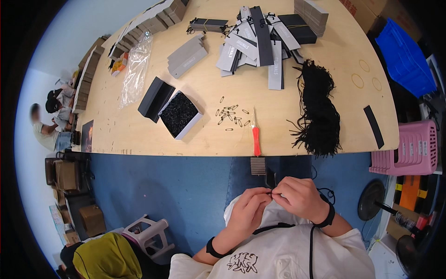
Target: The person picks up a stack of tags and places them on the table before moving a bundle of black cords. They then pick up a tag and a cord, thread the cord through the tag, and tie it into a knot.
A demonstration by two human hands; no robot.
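Note:
In front of my body, just off the table's near edge, my left hand and my right hand meet with their fingertips pinched together. Between them is a thin black cord, mostly covered by the fingers. A small dark flat piece shows just beyond the fingertips; whether it is joined to the cord I cannot tell. On the table ahead lie a red-handled pointed tool and several small dark safety pins. To their right is a thick bundle of black cords.
A box of small black pieces stands left of the pins. Farther back are a heap of grey and black tags and a grey stack. Rubber bands lie at right. A pink basket and blue bin flank the table.

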